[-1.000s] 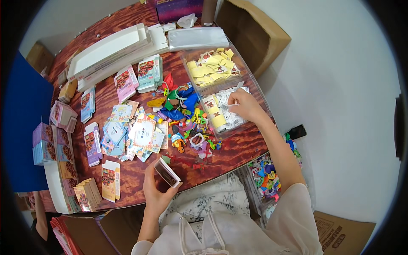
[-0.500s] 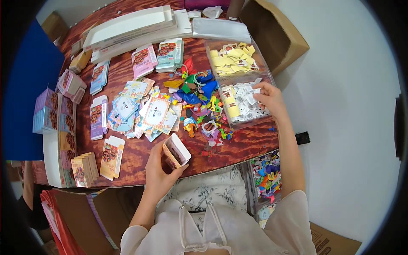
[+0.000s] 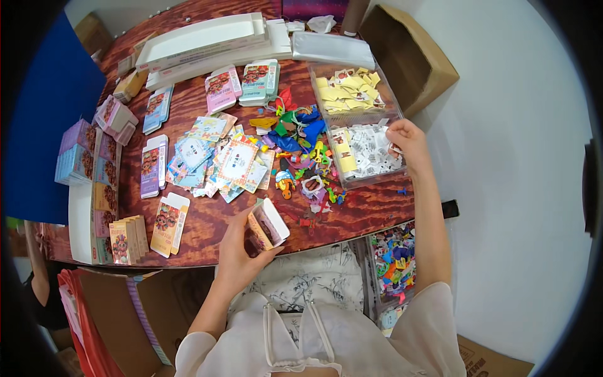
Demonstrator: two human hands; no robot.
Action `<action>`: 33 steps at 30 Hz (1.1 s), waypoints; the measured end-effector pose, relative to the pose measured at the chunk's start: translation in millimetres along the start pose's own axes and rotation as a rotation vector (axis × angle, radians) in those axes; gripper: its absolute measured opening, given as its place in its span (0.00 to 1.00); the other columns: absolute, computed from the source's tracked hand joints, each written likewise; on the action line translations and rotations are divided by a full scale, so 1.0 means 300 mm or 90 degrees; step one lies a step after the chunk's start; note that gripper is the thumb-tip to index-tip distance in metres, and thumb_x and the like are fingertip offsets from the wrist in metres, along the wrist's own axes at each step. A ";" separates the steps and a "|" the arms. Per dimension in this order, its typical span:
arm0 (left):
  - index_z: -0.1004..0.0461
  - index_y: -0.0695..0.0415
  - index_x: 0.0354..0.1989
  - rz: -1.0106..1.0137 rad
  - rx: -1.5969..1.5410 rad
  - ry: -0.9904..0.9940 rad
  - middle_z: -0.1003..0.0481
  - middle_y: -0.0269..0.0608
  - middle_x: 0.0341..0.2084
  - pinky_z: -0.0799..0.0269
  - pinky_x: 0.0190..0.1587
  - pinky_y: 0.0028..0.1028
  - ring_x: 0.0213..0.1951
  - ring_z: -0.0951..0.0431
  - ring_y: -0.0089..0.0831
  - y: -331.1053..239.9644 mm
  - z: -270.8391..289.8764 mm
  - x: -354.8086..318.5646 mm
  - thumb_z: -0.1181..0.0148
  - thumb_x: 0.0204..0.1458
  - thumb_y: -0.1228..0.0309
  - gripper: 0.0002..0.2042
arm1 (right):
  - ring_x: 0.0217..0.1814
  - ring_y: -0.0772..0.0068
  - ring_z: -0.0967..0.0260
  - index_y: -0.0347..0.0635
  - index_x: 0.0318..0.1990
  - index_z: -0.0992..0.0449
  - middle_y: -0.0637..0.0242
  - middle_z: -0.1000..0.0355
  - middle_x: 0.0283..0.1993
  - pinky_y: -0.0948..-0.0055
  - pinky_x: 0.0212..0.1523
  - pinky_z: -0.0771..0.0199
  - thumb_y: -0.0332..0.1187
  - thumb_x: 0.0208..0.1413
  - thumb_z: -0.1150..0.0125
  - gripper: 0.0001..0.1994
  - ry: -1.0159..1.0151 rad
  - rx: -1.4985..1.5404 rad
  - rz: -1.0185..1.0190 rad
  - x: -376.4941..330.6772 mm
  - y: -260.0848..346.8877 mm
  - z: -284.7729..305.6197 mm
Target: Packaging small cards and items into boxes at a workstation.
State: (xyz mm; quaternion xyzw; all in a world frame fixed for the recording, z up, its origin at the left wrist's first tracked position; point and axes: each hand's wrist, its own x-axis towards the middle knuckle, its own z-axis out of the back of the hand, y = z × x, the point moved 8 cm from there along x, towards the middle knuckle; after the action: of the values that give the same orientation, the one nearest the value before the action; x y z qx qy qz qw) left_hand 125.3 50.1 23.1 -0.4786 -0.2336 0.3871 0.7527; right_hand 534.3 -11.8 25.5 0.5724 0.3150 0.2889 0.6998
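Note:
My left hand (image 3: pixel 242 248) is wrapped round a small open orange carton (image 3: pixel 264 229), its white-lined mouth tilted up to the right. Over the clear plastic tray (image 3: pixel 370 182), my right hand (image 3: pixel 408 143) is closed in a pinch, and a small white slip shows at its fingertips. Loose white printed slips (image 3: pixel 369 151) fill most of the tray's near compartment, with a few yellow ones along its left side. Beyond it, the far compartment holds a heap of yellow slips (image 3: pixel 352 94). Inside the carton, the contents are too dark to make out.
Colourful cards (image 3: pixel 235 162) lie piled mid-table, beside small plastic toys (image 3: pixel 308 163) and coloured pouches. Flat cartons (image 3: pixel 260 81) in several colours surround them. A long white display box (image 3: pixel 81 220) with packed cartons stands left. Below the table edge sits a toy bin (image 3: pixel 394 257).
My right hand has drawn slightly right and closed tighter, with a slip now showing at its fingers. The carton in my left hand has turned a little. The whole view has shifted slightly.

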 end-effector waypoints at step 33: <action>0.36 0.59 0.58 -0.096 0.194 -0.195 0.28 0.47 0.49 0.27 0.46 0.41 0.50 0.28 0.48 -0.029 0.083 -0.046 0.24 0.38 0.69 0.36 | 0.49 0.46 0.29 0.37 0.55 0.30 0.52 0.34 0.49 0.56 0.45 0.28 0.16 0.52 0.46 0.21 0.377 -0.400 0.378 -0.577 0.325 -0.868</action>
State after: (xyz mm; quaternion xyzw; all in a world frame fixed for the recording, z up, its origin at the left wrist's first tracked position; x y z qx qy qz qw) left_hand 102.2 50.4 42.1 -0.2766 -0.3190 0.4288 0.7987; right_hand 219.2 34.2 102.4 0.2934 0.2218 0.7049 0.6065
